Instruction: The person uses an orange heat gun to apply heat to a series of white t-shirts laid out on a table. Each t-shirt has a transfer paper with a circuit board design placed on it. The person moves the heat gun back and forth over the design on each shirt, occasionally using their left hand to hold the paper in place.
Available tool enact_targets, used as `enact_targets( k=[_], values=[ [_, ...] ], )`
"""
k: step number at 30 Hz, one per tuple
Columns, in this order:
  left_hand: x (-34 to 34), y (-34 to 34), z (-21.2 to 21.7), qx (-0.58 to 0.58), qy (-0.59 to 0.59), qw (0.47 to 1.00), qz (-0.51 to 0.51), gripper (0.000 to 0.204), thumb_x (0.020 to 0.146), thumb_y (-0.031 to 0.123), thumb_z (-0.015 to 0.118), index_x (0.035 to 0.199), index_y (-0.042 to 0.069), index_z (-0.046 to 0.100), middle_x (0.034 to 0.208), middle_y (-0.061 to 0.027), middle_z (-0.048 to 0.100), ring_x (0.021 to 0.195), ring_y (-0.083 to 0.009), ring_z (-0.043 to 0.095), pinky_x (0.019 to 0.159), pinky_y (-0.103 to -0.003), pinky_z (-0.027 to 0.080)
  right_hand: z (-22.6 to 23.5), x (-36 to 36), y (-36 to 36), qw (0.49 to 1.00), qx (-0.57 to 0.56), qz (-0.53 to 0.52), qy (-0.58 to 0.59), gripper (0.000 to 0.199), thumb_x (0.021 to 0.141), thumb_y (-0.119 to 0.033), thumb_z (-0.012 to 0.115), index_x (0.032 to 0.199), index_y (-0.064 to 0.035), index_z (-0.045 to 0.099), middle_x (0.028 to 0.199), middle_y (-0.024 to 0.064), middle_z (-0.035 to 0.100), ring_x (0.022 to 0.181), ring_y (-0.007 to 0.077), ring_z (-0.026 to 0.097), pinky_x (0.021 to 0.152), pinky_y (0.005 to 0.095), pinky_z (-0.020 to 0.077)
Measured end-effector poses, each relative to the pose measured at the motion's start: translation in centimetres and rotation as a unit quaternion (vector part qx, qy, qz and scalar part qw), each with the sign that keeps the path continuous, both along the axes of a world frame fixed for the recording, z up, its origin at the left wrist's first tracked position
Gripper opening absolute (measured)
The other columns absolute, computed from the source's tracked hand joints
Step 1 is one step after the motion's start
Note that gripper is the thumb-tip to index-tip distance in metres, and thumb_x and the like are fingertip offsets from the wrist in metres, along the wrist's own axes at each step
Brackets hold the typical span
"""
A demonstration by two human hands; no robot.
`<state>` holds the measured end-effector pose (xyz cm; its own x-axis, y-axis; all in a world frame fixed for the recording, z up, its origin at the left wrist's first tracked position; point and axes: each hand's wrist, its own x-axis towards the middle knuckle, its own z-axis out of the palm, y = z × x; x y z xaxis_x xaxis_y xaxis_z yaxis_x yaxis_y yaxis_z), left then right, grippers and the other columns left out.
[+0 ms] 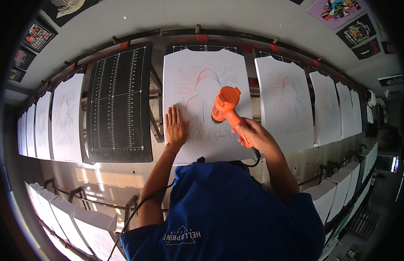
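Note:
In front of me a white T-shirt [237, 148] lies stretched over a dark printing board, its chest printed with a hooded figure and circuit-like lines in red and blue. My right hand [254, 135] grips the handle of an orange heat gun [228, 102], held over the middle of the print. A black cord runs from the handle's lower end. My left hand [176, 127] rests flat on the shirt's left edge, fingers stretched out and holding nothing. The heat gun's body hides part of the design.
A bare black board [119, 104] with white ruler marks stands to the left. More boards carry printed white shirts, such as one on the right [284, 104] and one on the far left [68, 117]. Behind me is another row of shirts [93, 226]. The cord [134, 213] passes by my left arm.

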<state>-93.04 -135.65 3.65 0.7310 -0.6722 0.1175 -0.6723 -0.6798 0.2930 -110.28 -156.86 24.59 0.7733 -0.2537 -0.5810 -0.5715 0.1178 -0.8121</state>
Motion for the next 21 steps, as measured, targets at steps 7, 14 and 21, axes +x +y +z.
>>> enact_targets(
  k=[7,14,21],
  values=[
    [3.3,-3.1,-0.5,-0.014,0.006,0.999,-0.040,0.063,0.096,0.033,0.040,0.143,-0.007,0.029,0.153,-0.0228,0.023,0.144,-0.0366,0.016,0.118,-0.046,0.011,0.2,-1.4,1.6,0.999,-0.025,-0.037,-0.014,0.047,0.098,-0.030,0.049,0.133,0.0023,0.046,0.098,0.0068,0.061,0.067,0.0081,0.054,0.061,0.0238,0.0486],
    [0.6,-2.2,-0.2,-0.035,0.029,0.994,-0.097,0.064,0.093,0.029,0.046,0.142,-0.009,0.029,0.150,-0.0252,0.027,0.141,-0.0405,0.022,0.116,-0.050,0.016,-0.2,-0.8,-0.6,0.987,-0.084,-0.137,0.001,0.035,0.097,-0.025,0.051,0.119,0.0019,0.053,0.091,0.0059,0.062,0.062,0.0073,0.053,0.054,0.0228,0.0454],
    [-4.7,1.3,-0.6,-0.043,0.028,0.984,-0.173,0.066,0.091,0.030,0.050,0.141,-0.008,0.030,0.149,-0.0264,0.029,0.141,-0.0409,0.023,0.115,-0.051,0.017,-3.7,2.9,0.2,0.976,-0.109,-0.160,-0.102,0.039,0.093,-0.034,0.058,0.115,-0.0014,0.055,0.080,0.0034,0.058,0.058,0.0097,0.056,0.051,0.0255,0.0472]
  ],
)
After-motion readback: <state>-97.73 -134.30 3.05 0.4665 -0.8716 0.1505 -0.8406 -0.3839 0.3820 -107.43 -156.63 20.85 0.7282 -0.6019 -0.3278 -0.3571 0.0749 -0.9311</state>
